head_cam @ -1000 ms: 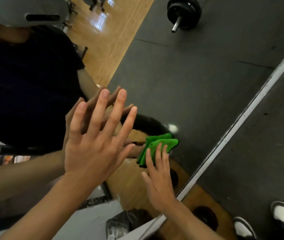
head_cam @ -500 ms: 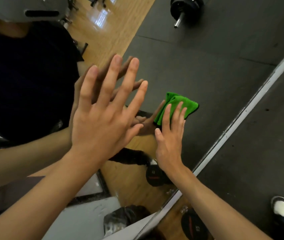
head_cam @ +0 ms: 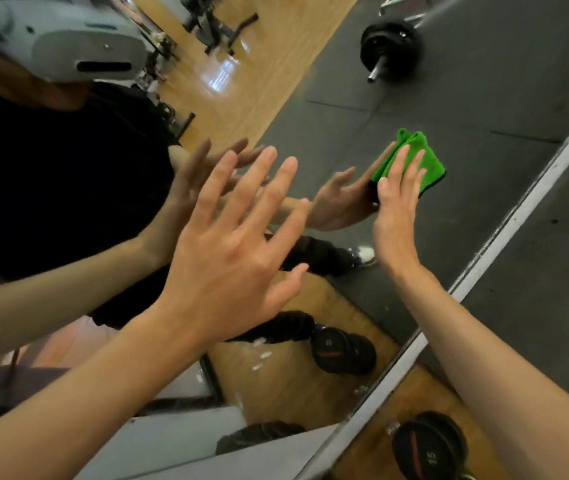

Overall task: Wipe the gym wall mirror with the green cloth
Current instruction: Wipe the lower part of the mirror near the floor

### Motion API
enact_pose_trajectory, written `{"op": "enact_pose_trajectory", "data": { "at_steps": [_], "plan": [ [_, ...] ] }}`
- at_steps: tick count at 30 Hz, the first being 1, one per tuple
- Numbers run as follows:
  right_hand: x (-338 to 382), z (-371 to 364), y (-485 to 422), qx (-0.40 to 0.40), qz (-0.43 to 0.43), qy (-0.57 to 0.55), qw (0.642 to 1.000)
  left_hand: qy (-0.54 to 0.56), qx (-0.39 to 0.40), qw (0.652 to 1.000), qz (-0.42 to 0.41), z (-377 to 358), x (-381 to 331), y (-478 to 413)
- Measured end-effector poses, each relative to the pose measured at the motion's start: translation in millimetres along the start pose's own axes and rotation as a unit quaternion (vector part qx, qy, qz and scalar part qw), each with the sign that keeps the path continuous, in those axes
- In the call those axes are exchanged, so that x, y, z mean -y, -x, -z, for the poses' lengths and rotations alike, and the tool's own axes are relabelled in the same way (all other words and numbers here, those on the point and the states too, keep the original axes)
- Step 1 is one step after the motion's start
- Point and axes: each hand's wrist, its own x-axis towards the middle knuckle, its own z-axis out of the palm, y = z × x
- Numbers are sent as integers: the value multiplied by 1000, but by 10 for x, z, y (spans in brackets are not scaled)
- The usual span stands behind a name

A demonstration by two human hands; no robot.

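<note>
- The green cloth (head_cam: 432,168), folded into a small pad, lies flat against the mirror (head_cam: 328,126) in the upper right of the frame, near the glass's pale edge strip (head_cam: 505,230).
- The right hand (head_cam: 397,206) presses it there with straight fingers laid over the cloth. It is pushing the cloth, not clutching it, and its reflection meets it from the other side.
- The left hand (head_cam: 227,244) fills the centre of the frame, fingers spread and holding nothing. I cannot tell whether it touches the glass or hovers just in front of it.
- I judge that wiping is under way in the upper right part of the mirror. I see no clear line between cleaned and uncleaned glass, so I cannot say how much is done.
- A few white flecks (head_cam: 262,355) show low in the centre. If they are on the glass, that lower area is left to wipe, as is probably the left side.
- A loaded barbell (head_cam: 388,46) shows reflected at the top.
- A black dumbbell (head_cam: 428,448) sits on the floor at the bottom right, outside the mirror.
</note>
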Motion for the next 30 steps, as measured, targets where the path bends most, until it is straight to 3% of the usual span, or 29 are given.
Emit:
{"op": "enact_pose_trajectory", "data": {
  "at_steps": [8, 12, 18, 20, 26, 30],
  "plan": [
    [-112, -372, 572, -8, 9, 14, 1000, -81, 47, 996, 11, 180, 348, 950],
    [-201, -797, 1236, -7, -16, 40, 999, -149, 80, 985, -27, 92, 429, 1037],
    [-378, -1353, 2790, 122, 3, 64, 991, -161, 118, 979, -46, 21, 421, 1018],
    [-391, -1228, 2473, 104, 1, 54, 993, -167, 114, 978, -49, 0, 430, 1033],
    [143, -594, 597, -85, -22, -47, 995, -180, 117, 975, -52, -22, 431, 1020],
    [319, -1074, 1177, -93, 48, 30, 994, -170, 116, 977, -47, 1, 413, 1018]
  ]
}}
